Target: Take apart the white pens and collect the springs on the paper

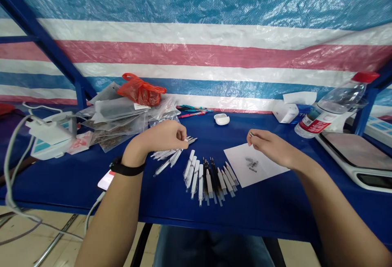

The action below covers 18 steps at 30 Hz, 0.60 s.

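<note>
R hand (269, 144) w/ silvery pc (251, 134), pt. hid

On a blue table (266, 205), the left hand (181, 137) curls over a bunch of pens (167, 163); whether it grips one is unclear. The right hand (253, 136) pinches a small shiny piece (251, 134) above a paper sheet (269, 174) bearing small grey parts (252, 164). Pen parts (200, 181) lie fanned out between the pens and the paper. Behind sits a white case (221, 119); a bottle (332, 105) and scale (355, 148) stand rightward.
</note>
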Motion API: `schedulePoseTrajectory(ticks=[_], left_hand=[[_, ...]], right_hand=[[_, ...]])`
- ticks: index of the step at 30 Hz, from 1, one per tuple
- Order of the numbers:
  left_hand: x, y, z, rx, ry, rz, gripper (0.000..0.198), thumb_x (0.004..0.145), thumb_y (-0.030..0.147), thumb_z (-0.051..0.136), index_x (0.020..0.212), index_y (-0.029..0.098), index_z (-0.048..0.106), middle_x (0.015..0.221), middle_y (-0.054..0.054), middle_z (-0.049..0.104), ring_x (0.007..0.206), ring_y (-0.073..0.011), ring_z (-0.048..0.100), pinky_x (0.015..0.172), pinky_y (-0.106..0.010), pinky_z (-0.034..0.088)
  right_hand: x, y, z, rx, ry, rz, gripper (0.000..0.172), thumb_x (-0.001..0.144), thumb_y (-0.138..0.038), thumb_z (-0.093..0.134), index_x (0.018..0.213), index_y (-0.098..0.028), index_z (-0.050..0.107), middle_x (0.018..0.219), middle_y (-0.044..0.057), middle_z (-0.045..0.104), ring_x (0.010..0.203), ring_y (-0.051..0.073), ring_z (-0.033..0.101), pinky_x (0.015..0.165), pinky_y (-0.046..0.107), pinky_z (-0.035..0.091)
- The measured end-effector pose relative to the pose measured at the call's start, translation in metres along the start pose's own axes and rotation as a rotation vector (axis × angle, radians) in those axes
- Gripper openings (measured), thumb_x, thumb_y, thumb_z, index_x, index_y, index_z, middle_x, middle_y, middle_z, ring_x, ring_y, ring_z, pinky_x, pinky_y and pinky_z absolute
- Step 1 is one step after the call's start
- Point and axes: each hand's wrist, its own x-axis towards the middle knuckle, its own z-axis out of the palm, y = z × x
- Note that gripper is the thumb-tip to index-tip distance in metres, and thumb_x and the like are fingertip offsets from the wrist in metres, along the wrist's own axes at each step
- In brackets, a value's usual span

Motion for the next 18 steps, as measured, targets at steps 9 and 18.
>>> schedulePoseTrajectory(ticks=[9,18], left_hand=[[0.014,0.006,0.018,-0.007,0.457,0.126,0.009,0.08,0.029,0.056,0.081,0.02,0.056,0.068,0.001,0.067,0.065,-0.0156,0.061,0.066,-0.027,0.043],[0.025,0.006,0.034,0.217,0.562,0.223,0.003,0.085,0.024,0.056,0.087,0.021,0.057,0.069,0.002,0.065,0.057,-0.0155,0.056,0.059,-0.028,0.032]], right_hand=[[-0.004,-0.052,0.058,-0.24,-0.067,-0.035,0.022,0.092,-0.041,0.057,0.079,-0.023,0.051,0.065,0.002,0.059,0.06,0.02,0.053,0.056,0.031,0.031],[0.0,-0.073,0.074,-0.402,-0.239,0.077,0.026,0.091,-0.033,0.056,0.069,-0.023,0.047,0.079,0.007,0.066,0.072,0.022,0.06,0.056,0.03,0.031]])
